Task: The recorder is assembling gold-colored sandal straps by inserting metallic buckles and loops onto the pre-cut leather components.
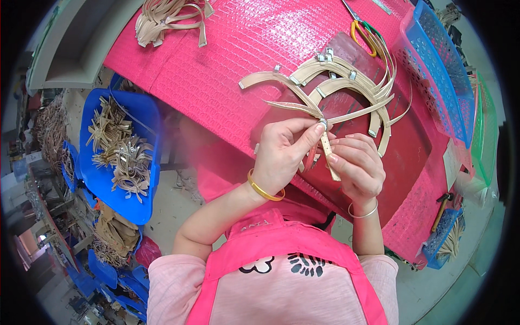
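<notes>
1. Centrally, left hand (281, 154) and right hand (355, 165) both pinch one beige leather strap (329, 154) by its small metal buckle (323, 124), above the pink padded table (227, 59).
2. Just beyond the strap: a pile of buckled straps (346, 81).
3. Farther right of the strap: blue basket (439, 70).
4. Far left of the strap: blue bin (146, 116) of strap pieces.

A pink-covered table (227, 49) carries tan straps (346, 81), scissors (363, 32) and a blue basket (439, 65).

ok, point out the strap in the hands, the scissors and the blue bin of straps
beige strap (328, 154), head view, mid-length between both hands
scissors (364, 36), head view, yellow handle loop
blue bin (147, 116), head view, bare right wall
</notes>
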`<state>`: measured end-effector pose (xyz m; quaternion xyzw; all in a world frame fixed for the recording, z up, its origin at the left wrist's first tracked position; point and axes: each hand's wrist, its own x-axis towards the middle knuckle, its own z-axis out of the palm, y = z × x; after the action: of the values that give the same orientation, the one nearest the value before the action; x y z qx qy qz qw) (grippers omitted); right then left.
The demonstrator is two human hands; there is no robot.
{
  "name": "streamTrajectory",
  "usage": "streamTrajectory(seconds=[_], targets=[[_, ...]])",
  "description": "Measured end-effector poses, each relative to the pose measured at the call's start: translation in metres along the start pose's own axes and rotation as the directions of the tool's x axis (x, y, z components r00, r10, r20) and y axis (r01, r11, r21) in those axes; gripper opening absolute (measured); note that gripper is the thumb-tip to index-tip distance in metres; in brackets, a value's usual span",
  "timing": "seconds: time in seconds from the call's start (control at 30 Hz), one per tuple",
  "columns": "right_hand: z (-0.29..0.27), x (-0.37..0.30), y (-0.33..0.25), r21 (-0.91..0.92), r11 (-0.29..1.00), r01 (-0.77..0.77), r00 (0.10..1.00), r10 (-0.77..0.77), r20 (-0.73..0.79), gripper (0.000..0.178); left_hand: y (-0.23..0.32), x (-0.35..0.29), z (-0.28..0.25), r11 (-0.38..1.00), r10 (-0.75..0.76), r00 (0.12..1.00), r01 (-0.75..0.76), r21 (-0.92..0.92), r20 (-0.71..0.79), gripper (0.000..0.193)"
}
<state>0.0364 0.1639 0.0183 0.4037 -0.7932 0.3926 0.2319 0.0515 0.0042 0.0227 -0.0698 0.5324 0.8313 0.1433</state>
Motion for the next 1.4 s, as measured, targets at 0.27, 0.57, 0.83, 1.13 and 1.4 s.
streamTrajectory(seconds=[0.27, 0.57, 0.83, 1.13, 1.4], targets=[[0.022, 0.029, -0.010, 0.598, 0.520, -0.610, 0.680, 0.731, 0.057, 0.006, 0.005, -0.010, -0.009, 0.917, 0.191, 0.981, -0.173, 0.360, -0.014, 0.015], [0.028, 0.023, -0.017, 0.621, 0.485, -0.616, 0.696, 0.704, 0.142, 0.011, -0.006, -0.007, -0.018, 0.611, 0.671, 0.740, -0.522, 0.595, -0.041, 0.044], [0.044, 0.024, -0.006, 0.580, 0.623, -0.526, 0.788, 0.613, 0.057, 0.007, 0.013, -0.001, -0.036, 0.684, 0.378, 0.924, -0.238, 0.689, -0.056, 0.012], [0.044, 0.033, -0.014, 0.677, -0.473, -0.564, 0.289, 0.654, 0.699, 0.027, -0.003, 0.002, -0.037, 0.439, 0.619, 0.783, -0.407, 0.801, 0.059, 0.011], [0.044, 0.032, -0.006, 0.670, -0.311, -0.674, 0.358, 0.655, 0.665, 0.022, 0.002, 0.003, -0.039, 0.392, 0.630, 0.770, -0.427, 0.815, 0.101, 0.011]])
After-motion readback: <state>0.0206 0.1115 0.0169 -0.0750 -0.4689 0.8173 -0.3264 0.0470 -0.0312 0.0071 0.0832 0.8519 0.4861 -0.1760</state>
